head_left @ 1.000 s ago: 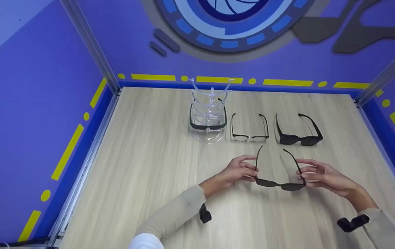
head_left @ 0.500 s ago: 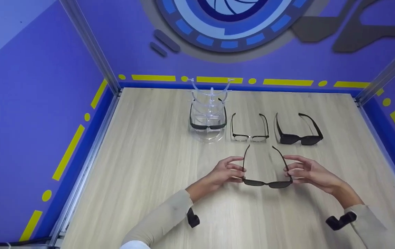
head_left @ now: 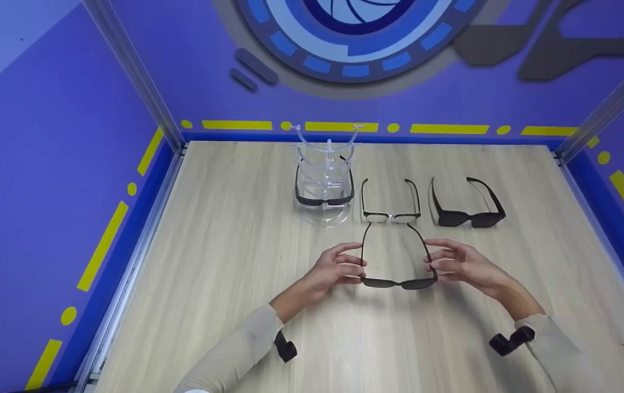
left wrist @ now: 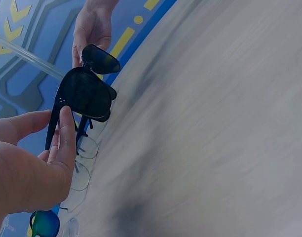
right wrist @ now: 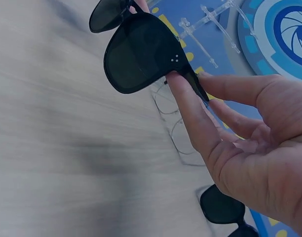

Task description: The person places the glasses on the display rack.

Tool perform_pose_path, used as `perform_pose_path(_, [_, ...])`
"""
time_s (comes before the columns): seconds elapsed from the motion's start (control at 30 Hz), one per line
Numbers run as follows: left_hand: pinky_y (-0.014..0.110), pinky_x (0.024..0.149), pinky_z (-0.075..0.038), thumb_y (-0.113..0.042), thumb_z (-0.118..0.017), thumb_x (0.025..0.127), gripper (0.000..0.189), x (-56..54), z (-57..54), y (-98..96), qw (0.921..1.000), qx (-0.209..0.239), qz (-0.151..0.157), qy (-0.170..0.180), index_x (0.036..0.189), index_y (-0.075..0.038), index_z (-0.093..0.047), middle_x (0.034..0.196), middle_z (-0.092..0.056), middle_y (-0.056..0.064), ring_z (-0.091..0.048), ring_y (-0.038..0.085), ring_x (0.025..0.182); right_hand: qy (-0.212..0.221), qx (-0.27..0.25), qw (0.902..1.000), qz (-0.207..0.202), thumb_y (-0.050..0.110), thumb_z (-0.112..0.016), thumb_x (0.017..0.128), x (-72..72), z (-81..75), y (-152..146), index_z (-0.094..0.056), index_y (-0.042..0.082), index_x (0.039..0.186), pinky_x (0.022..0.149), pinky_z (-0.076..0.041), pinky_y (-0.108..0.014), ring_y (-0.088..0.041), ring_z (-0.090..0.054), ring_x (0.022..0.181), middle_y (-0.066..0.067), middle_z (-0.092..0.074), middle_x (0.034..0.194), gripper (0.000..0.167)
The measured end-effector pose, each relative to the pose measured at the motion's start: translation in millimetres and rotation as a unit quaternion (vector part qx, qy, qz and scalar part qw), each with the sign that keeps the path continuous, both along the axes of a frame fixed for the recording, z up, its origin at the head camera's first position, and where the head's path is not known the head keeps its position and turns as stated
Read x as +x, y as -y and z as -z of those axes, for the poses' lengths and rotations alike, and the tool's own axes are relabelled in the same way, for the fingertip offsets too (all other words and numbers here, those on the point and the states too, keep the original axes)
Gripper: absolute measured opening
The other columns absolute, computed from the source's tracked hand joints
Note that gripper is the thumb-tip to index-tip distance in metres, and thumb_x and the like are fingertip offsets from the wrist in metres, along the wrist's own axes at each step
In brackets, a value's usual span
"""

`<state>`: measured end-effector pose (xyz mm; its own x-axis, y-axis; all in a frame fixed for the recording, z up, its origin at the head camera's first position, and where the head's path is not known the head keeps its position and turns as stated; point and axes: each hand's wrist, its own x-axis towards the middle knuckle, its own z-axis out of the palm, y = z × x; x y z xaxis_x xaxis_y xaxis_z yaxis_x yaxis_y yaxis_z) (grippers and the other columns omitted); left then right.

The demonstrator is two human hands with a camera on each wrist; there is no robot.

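Note:
Dark sunglasses (head_left: 420,284) hang between my two hands over the wooden table, their arms unfolded and pointing away from me. My left hand (head_left: 329,269) pinches the left arm close to its hinge. On the other side my right hand (head_left: 467,267) pinches the right arm near the lens. Both wrist views show thumb and fingers on the frame, with small silver dots at the lens corner. Just beyond lies a pair of clear glasses (head_left: 391,218), which the sunglasses' arm tips reach in the head view.
A clear plastic eyewear stand (head_left: 329,164) stands at the back, with green-black sunglasses (head_left: 312,202) on its lowest level. Thick black sunglasses (head_left: 471,219) lie open to the right of the clear glasses. Blue-purple panels (head_left: 126,109) wall in the wooden table (head_left: 224,229).
Both hands have carried the sunglasses leftward and slightly away from me, toward the clear glasses. The grip on both arms stays the same. The head view has shifted slightly.

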<state>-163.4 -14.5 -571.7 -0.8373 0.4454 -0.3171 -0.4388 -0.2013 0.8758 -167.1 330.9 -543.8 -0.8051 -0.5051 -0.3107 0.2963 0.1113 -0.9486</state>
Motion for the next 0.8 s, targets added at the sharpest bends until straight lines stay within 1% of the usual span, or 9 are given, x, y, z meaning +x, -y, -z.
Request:
perform_pose_path(0.1, [0.033,0.080,-0.064,0.010,-0.069,0.087,0.064,0.7,1.3,5.4,1.0000,-0.004,-0.002,0.000,0.147,-0.002,-0.049,0.106,-0.073,0.008,-0.072,0.014,0.085,-0.001,0.004,1.0000,0.001,0.007,-0.061,0.101,-0.2,2.4,6,-0.041,0.009,0.154,0.090,-0.059,-0.028,-0.009,-0.069,0.109,0.002,-0.069,0.121,0.056])
perform_pose_path(0.33, [0.033,0.080,-0.064,0.010,-0.069,0.088,0.063,1.6,2.6,18.7,0.9999,-0.013,-0.006,-0.005,0.147,-0.002,-0.049,0.107,-0.073,0.009,-0.072,0.013,0.085,0.000,0.010,1.0000,0.000,0.008,-0.063,0.100,-3.7,5.3,18,-0.035,0.004,0.156,0.092,-0.059,-0.030,-0.011,-0.069,0.111,0.003,-0.071,0.122,0.063])
perform_pose_path(0.53, [0.032,0.080,-0.064,0.009,-0.068,0.088,0.063,2.2,3.2,32.1,0.9998,-0.017,-0.010,-0.008,0.147,0.000,-0.048,0.110,-0.073,0.012,-0.072,0.013,0.085,0.008,0.006,0.9999,-0.003,0.007,-0.064,0.099,-6.3,8.9,32,-0.032,0.001,0.157,0.091,-0.060,-0.031,-0.011,-0.070,0.110,-0.002,-0.069,0.123,0.066])
perform_pose_path(0.6, [0.031,0.079,-0.064,0.009,-0.069,0.088,0.063,2.5,3.5,36.1,0.9997,-0.019,-0.012,-0.008,0.147,0.000,-0.048,0.109,-0.073,0.012,-0.072,0.012,0.085,0.009,0.006,0.9999,-0.005,0.006,-0.064,0.099,-7.0,10.3,36,-0.031,0.000,0.157,0.092,-0.060,-0.032,-0.011,-0.070,0.110,-0.003,-0.068,0.124,0.067])
perform_pose_path(0.73, [0.030,0.078,-0.064,0.008,-0.069,0.088,0.062,2.4,4.3,42.5,0.9996,-0.023,-0.018,-0.001,0.146,0.000,-0.049,0.105,-0.073,0.007,-0.072,0.013,0.085,0.003,0.013,0.9999,-0.009,0.005,-0.064,0.099,-8.0,10.5,41,-0.030,0.000,0.158,0.092,-0.061,-0.033,-0.012,-0.069,0.110,-0.010,-0.065,0.132,0.069])
perform_pose_path(0.8, [0.030,0.078,-0.064,0.008,-0.069,0.089,0.061,2.1,4.8,45.0,0.9995,-0.024,-0.021,0.002,0.146,0.000,-0.049,0.104,-0.072,0.005,-0.072,0.013,0.086,-0.002,0.014,0.9998,-0.014,0.006,-0.064,0.099,-8.7,9.9,43,-0.029,0.000,0.158,0.093,-0.061,-0.034,-0.013,-0.069,0.110,-0.016,-0.062,0.138,0.070])
